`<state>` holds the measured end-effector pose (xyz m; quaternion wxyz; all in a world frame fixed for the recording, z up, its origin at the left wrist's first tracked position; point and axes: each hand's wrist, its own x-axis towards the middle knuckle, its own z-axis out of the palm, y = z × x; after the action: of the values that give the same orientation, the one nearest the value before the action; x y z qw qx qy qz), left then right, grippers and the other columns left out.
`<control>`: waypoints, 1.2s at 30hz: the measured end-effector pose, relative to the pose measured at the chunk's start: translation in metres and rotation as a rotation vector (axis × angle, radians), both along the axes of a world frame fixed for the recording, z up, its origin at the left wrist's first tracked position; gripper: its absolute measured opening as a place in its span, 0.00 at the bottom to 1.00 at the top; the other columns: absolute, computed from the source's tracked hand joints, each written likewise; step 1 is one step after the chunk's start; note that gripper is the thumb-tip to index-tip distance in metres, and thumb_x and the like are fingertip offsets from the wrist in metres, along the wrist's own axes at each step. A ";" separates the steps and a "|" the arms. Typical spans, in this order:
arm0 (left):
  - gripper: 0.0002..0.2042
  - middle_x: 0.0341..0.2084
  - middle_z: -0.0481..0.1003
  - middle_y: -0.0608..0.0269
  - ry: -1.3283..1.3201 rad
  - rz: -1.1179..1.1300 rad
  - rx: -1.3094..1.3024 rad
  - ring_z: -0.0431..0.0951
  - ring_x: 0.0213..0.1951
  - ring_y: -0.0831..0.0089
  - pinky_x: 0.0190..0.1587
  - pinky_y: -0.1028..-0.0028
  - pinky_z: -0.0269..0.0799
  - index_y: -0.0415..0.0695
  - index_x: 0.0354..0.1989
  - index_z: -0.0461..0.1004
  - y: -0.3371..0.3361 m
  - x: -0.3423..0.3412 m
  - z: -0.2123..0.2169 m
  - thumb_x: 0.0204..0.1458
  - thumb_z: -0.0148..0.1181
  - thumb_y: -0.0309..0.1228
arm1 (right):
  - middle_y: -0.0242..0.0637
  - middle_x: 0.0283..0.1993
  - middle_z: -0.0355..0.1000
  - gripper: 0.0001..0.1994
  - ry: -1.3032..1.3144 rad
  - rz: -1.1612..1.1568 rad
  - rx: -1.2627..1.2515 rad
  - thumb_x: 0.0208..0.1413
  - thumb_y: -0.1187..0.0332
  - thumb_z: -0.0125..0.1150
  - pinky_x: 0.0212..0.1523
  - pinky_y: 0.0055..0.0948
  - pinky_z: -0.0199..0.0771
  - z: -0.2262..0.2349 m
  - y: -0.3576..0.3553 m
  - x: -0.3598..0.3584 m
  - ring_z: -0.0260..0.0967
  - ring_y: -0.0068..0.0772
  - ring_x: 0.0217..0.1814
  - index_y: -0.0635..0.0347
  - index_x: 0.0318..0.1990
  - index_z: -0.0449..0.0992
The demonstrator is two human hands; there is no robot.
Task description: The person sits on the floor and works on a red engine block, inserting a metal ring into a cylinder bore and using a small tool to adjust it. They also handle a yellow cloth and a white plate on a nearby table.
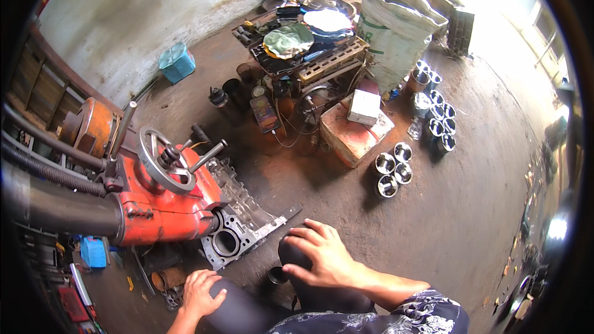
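My left hand (pixel 199 295) lies on my left knee, holding nothing, its thumb apart from the fingers. On my right knee rests my right hand (pixel 322 255), empty too, with the fingers spread. Just beyond my hands is a metal engine block (pixel 250 238) with a round cylinder bore facing up. A red machine (pixel 164 213) with a grey handwheel (pixel 146 159) stands over the block's left side and hides part of it. Beside my right knee, low down, sits a small dark cup-like part (pixel 278 275).
Shiny pistons (pixel 387 185) stand in groups on the floor at right. A tool-covered bench (pixel 334 65), a large woven sack (pixel 396 43) and a stained box (pixel 346 142) with a white carton (pixel 364 107) are farther off. A blue block-shaped object (pixel 177 63) lies near the wall.
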<state>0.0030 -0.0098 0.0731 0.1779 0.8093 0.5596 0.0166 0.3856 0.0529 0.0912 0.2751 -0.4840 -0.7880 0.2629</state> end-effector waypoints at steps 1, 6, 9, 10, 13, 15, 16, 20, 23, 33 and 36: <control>0.16 0.41 0.80 0.60 -0.004 -0.070 0.003 0.77 0.49 0.59 0.54 0.59 0.70 0.44 0.37 0.81 0.007 0.001 -0.003 0.40 0.69 0.39 | 0.41 0.58 0.71 0.29 -0.025 -0.013 0.042 0.51 0.48 0.67 0.65 0.49 0.58 -0.001 0.003 -0.009 0.62 0.51 0.65 0.59 0.54 0.76; 0.13 0.36 0.82 0.62 -0.115 -0.142 -0.104 0.80 0.42 0.62 0.47 0.64 0.75 0.45 0.34 0.82 0.025 -0.008 -0.017 0.41 0.69 0.37 | 0.39 0.53 0.74 0.29 -0.075 -0.110 -0.121 0.46 0.45 0.69 0.63 0.45 0.61 -0.004 0.014 -0.014 0.65 0.43 0.62 0.59 0.49 0.78; 0.10 0.35 0.82 0.60 -0.159 -0.017 -0.137 0.80 0.41 0.60 0.47 0.64 0.75 0.45 0.31 0.81 0.018 -0.007 -0.012 0.42 0.68 0.35 | 0.41 0.54 0.74 0.32 -0.164 -0.152 -0.332 0.44 0.42 0.69 0.61 0.41 0.62 0.009 0.019 -0.014 0.66 0.44 0.59 0.59 0.49 0.79; 0.10 0.37 0.81 0.60 -0.128 0.044 -0.188 0.79 0.44 0.59 0.50 0.63 0.74 0.45 0.31 0.81 0.015 -0.006 -0.006 0.42 0.68 0.36 | 0.42 0.54 0.74 0.32 -0.180 -0.163 -0.436 0.44 0.42 0.68 0.60 0.41 0.63 0.017 0.021 -0.014 0.66 0.44 0.59 0.59 0.50 0.79; 0.22 0.51 0.75 0.53 0.132 0.308 -0.332 0.72 0.55 0.55 0.57 0.60 0.69 0.43 0.46 0.78 -0.003 0.008 0.029 0.48 0.66 0.45 | 0.46 0.57 0.72 0.33 -0.288 -0.265 -0.668 0.46 0.43 0.67 0.63 0.43 0.65 0.044 0.024 -0.010 0.65 0.48 0.64 0.59 0.53 0.77; 0.39 0.62 0.64 0.43 0.372 0.539 -0.562 0.65 0.63 0.49 0.64 0.57 0.63 0.39 0.66 0.63 -0.015 0.025 0.064 0.53 0.59 0.56 | 0.53 0.65 0.65 0.38 -0.346 -0.360 -0.815 0.49 0.41 0.64 0.68 0.42 0.63 0.067 0.015 -0.002 0.60 0.50 0.69 0.61 0.60 0.71; 0.47 0.68 0.57 0.40 0.364 0.658 -0.718 0.59 0.68 0.47 0.68 0.56 0.58 0.38 0.72 0.50 -0.023 0.033 0.087 0.54 0.54 0.61 | 0.54 0.67 0.62 0.39 -0.367 -0.377 -0.887 0.52 0.41 0.63 0.68 0.41 0.62 0.081 0.007 0.005 0.59 0.51 0.70 0.65 0.61 0.68; 0.54 0.74 0.45 0.43 0.550 0.405 -1.106 0.51 0.73 0.49 0.72 0.56 0.51 0.38 0.75 0.39 -0.056 0.071 0.184 0.52 0.50 0.68 | 0.52 0.71 0.59 0.39 -0.482 -0.400 -1.061 0.55 0.42 0.61 0.67 0.42 0.64 0.142 -0.056 0.037 0.62 0.52 0.69 0.66 0.64 0.66; 0.49 0.70 0.55 0.43 0.344 0.159 -1.258 0.55 0.72 0.55 0.73 0.64 0.50 0.36 0.72 0.52 -0.033 0.092 0.224 0.54 0.49 0.68 | 0.53 0.66 0.65 0.38 -0.494 -0.226 -1.219 0.56 0.39 0.58 0.65 0.41 0.67 0.173 -0.081 0.080 0.65 0.51 0.68 0.67 0.61 0.71; 0.32 0.51 0.77 0.47 -0.040 0.081 -0.668 0.76 0.55 0.55 0.58 0.62 0.70 0.43 0.58 0.73 0.130 0.250 0.308 0.52 0.61 0.56 | 0.50 0.52 0.77 0.29 -0.212 -0.550 -1.250 0.55 0.43 0.63 0.59 0.40 0.73 0.229 -0.125 0.204 0.74 0.48 0.58 0.61 0.51 0.81; 0.24 0.45 0.79 0.50 -0.084 -0.033 -0.416 0.78 0.50 0.54 0.54 0.60 0.72 0.42 0.49 0.79 0.176 0.278 0.318 0.51 0.65 0.48 | 0.49 0.54 0.77 0.28 -0.111 -0.724 -1.251 0.55 0.46 0.64 0.61 0.40 0.71 0.234 -0.127 0.211 0.73 0.46 0.60 0.59 0.54 0.78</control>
<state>0.2812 0.1660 0.3910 0.3645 0.7628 0.5297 -0.0687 0.5970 -0.0740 0.3249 -0.0239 -0.7939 -0.2932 0.5322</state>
